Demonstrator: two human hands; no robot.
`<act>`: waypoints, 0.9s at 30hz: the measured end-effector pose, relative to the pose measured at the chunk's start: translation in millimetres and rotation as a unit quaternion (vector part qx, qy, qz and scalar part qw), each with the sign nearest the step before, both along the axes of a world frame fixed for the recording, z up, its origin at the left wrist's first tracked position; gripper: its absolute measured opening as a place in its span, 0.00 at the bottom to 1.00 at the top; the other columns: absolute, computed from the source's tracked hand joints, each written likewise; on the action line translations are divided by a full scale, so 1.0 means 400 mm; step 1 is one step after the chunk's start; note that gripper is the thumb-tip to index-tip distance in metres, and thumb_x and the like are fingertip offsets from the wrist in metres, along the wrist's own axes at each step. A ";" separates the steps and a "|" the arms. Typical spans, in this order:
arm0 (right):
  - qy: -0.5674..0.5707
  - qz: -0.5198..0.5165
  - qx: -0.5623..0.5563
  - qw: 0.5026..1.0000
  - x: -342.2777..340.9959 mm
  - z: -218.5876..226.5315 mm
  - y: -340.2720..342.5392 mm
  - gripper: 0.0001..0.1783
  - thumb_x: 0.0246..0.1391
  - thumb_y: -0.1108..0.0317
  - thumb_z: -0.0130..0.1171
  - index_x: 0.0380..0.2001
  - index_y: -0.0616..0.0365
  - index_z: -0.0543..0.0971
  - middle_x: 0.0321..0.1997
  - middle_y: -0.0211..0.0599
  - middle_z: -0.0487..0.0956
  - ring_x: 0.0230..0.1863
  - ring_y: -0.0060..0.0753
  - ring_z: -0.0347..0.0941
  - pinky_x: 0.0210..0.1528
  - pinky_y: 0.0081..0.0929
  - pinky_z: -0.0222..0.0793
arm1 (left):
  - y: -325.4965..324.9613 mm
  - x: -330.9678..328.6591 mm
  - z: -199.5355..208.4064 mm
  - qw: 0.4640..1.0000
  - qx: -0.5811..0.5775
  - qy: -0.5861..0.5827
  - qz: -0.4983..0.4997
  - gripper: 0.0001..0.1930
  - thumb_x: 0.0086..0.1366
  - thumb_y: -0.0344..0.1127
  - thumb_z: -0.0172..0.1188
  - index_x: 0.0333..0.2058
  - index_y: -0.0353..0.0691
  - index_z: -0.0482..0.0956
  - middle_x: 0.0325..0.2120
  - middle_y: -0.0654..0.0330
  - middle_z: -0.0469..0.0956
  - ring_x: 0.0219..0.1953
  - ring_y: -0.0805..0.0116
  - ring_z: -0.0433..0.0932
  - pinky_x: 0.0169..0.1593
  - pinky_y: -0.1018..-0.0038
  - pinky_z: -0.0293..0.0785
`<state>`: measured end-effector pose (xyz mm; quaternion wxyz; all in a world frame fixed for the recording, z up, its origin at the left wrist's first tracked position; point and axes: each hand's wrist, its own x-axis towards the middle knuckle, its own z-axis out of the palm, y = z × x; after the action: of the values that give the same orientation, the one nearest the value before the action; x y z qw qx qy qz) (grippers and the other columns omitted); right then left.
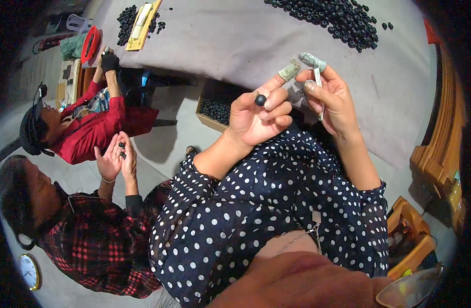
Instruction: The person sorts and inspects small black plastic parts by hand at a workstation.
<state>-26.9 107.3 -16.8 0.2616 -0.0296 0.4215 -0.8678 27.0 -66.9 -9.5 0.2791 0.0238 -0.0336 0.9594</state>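
In front of my chest my left hand [261, 110] is closed, with a small round black rubber-looking piece [260, 100] at its curled fingers and thumb. Its index finger reaches forward in a worn greenish-grey finger cover [289, 70]. Just to the right, my right hand [334, 100] pinches a thin, flat whitish strip [318, 82] between thumb and fingers. A similar mottled cover [313, 62] wraps its index fingertip. The two covered fingertips are close together over the near edge of the cloth-covered table [220, 41].
A large pile of black ring-like pieces [333, 23] lies at the far right. Further left, a yellow board [143, 23] rests beside a smaller pile [126, 25]. Below the table edge stands a carton [212, 123] of black pieces. Two co-workers sit left; wooden furniture [445, 154] is right.
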 end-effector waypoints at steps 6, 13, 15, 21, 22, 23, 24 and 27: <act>-0.016 0.001 -0.020 1.000 0.000 -0.008 -0.010 0.25 0.49 0.77 0.57 0.53 0.63 0.68 0.37 0.35 0.77 0.17 0.09 0.61 0.18 0.06 0.57 | -0.032 -0.012 -0.012 0.998 -0.060 0.006 0.036 0.41 0.55 0.39 0.61 0.63 0.41 0.48 0.24 0.66 0.63 0.25 0.76 0.63 0.39 0.74 0.65; 0.043 0.049 0.052 0.997 0.009 0.002 -0.063 0.27 0.48 0.77 0.59 0.53 0.62 0.68 0.39 0.33 0.77 0.22 0.10 0.66 0.21 0.08 0.62 | -0.102 -0.007 -0.062 0.932 -0.313 -0.044 0.180 0.28 0.61 0.29 0.56 0.58 0.41 0.58 0.30 0.63 0.70 0.27 0.79 0.68 0.42 0.73 0.73; 0.066 0.050 0.078 0.993 0.012 0.014 -0.081 0.27 0.48 0.77 0.59 0.53 0.62 0.68 0.39 0.33 0.77 0.26 0.12 0.68 0.26 0.10 0.65 | -0.094 0.007 -0.063 0.923 -0.334 -0.042 0.184 0.28 0.60 0.30 0.57 0.58 0.42 0.58 0.31 0.63 0.70 0.27 0.78 0.68 0.43 0.73 0.73; 0.111 0.048 0.079 0.990 0.015 -0.003 -0.113 0.25 0.47 0.79 0.59 0.52 0.63 0.69 0.40 0.31 0.76 0.37 0.19 0.73 0.40 0.16 0.71 | -0.073 0.011 -0.060 0.914 -0.360 -0.014 0.187 0.29 0.59 0.30 0.58 0.58 0.39 0.58 0.36 0.59 0.74 0.28 0.76 0.71 0.41 0.75 0.73; 0.110 0.059 0.084 0.989 0.013 -0.007 -0.110 0.25 0.47 0.79 0.59 0.51 0.64 0.69 0.39 0.31 0.76 0.37 0.19 0.73 0.40 0.16 0.71 | -0.076 0.008 -0.063 0.915 -0.361 -0.003 0.180 0.29 0.59 0.29 0.58 0.58 0.38 0.58 0.37 0.58 0.75 0.29 0.75 0.72 0.40 0.76 0.73; 0.109 0.062 0.082 0.989 0.013 -0.009 -0.109 0.25 0.47 0.79 0.59 0.51 0.64 0.69 0.39 0.31 0.76 0.37 0.19 0.73 0.40 0.16 0.71 | -0.078 0.009 -0.061 0.915 -0.364 0.007 0.175 0.29 0.59 0.29 0.58 0.58 0.38 0.58 0.38 0.56 0.76 0.29 0.75 0.73 0.39 0.77 0.73; 0.110 0.065 0.082 0.988 0.012 -0.011 -0.106 0.25 0.47 0.79 0.60 0.51 0.63 0.70 0.39 0.31 0.76 0.36 0.19 0.73 0.39 0.16 0.71 | -0.077 0.011 -0.058 0.913 -0.366 0.004 0.177 0.29 0.59 0.29 0.58 0.58 0.38 0.58 0.38 0.56 0.76 0.29 0.75 0.73 0.39 0.77 0.73; 0.089 0.085 0.073 0.990 0.012 -0.010 -0.098 0.24 0.46 0.79 0.61 0.49 0.63 0.71 0.37 0.30 0.76 0.34 0.17 0.73 0.35 0.14 0.70 | -0.070 0.015 -0.060 0.923 -0.361 0.010 0.135 0.29 0.59 0.28 0.58 0.58 0.37 0.58 0.38 0.54 0.76 0.32 0.73 0.75 0.37 0.75 0.75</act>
<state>-21.9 68.0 -20.9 0.2978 -0.1232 0.5009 -0.8032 32.9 -94.9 -33.6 0.1368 -0.0644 0.3216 0.9347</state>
